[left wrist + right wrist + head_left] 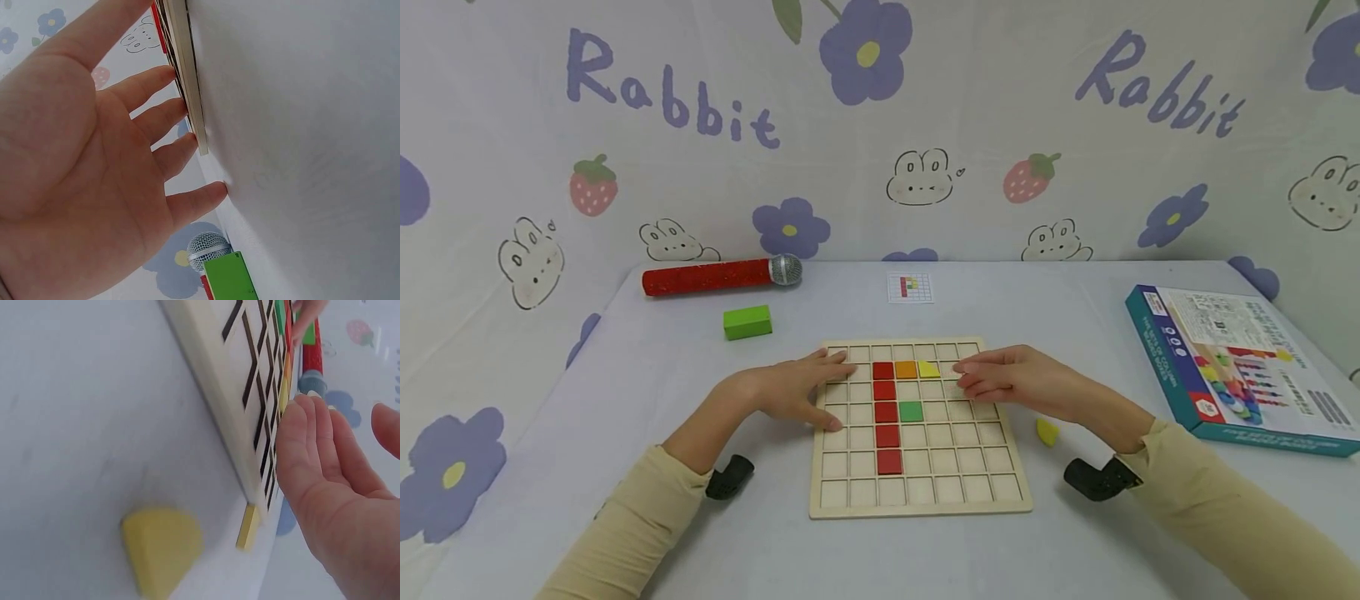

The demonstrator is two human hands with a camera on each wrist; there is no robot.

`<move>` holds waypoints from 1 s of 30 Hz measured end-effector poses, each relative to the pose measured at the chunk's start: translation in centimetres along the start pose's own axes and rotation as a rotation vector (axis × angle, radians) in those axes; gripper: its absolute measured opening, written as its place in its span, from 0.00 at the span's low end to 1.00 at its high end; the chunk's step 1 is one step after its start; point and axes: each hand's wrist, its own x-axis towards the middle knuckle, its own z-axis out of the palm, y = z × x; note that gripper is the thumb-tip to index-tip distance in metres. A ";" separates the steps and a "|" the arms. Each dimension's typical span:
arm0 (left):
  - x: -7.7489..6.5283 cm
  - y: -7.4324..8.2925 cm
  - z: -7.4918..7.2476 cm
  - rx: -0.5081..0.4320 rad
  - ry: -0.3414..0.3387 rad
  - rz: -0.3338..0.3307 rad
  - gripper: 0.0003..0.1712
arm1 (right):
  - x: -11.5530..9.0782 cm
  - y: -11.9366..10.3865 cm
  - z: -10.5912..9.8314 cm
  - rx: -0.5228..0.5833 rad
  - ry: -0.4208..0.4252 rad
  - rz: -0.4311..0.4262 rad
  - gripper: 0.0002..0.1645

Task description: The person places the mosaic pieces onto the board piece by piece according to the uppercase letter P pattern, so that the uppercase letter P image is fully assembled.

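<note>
A wooden grid board (925,510) lies flat with a column of red square tiles (887,436), an orange tile (906,369), a yellow tile with a slanted side (928,369) and a green tile (911,411). My left hand (790,387) rests at the board's left edge, fingers spread, tips touching it. Over the right side of the board is my right hand (1030,379), its fingers nearly straight and thumb apart in the right wrist view; nothing shows between them. A yellow piece with a rounded side (164,550) lies on the cloth beside the board.
Behind the board lies a small card with a printed grid pattern (911,288). A green block (747,322) and a red microphone (707,278) are at back left. A teal-edged box (1247,367) lies at right. Another yellow block (248,526) sits by the board's edge.
</note>
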 end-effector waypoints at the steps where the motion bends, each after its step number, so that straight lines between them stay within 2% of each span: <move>1: 0.0 0.0 0.0 0.000 0.000 0.001 0.49 | -0.2 0.1 -0.4 -0.002 0.005 0.000 0.33; 5: 0.0 0.0 0.0 0.001 0.001 0.005 0.48 | -1.0 0.7 -1.4 -0.029 0.027 -0.004 0.35; 12: 0.0 0.0 0.1 -0.001 0.003 0.003 0.48 | -2.4 2.2 -2.5 -0.151 0.047 0.003 0.34; 18: 0.1 -0.1 0.1 0.007 0.001 -0.002 0.48 | -3.5 3.0 -3.6 -0.253 0.023 -0.020 0.30; 24: 0.2 -0.1 0.1 0.011 0.001 -0.010 0.48 | -4.4 3.5 -4.5 -0.370 0.034 -0.054 0.26; 30: 0.0 0.0 0.0 -0.003 -0.001 0.003 0.49 | -5.2 4.1 -5.3 -0.419 -0.033 -0.129 0.26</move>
